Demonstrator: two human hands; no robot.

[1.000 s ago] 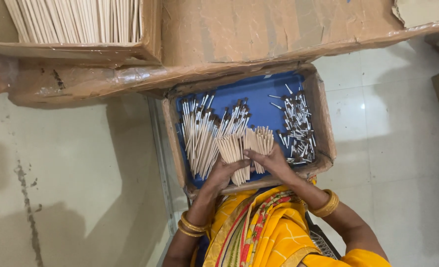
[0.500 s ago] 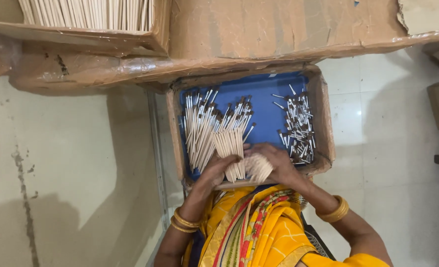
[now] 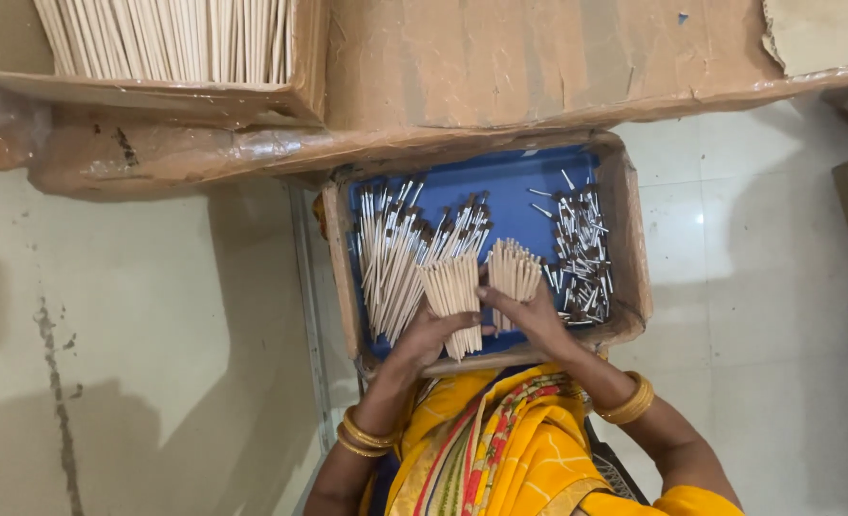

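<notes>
Our left hand (image 3: 430, 334) is clenched around one bundle of pale sticks (image 3: 452, 291); our right hand (image 3: 529, 320) grasps another bundle (image 3: 514, 270) over the blue tray (image 3: 519, 182)

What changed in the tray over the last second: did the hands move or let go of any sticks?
The left hand and right hand kept hold of their stick bundles. One second ago the two bundles were pressed together; now the left bundle and right bundle are fanned slightly apart. The loose stick pile, the short pieces and the blue tray stayed put.
</notes>
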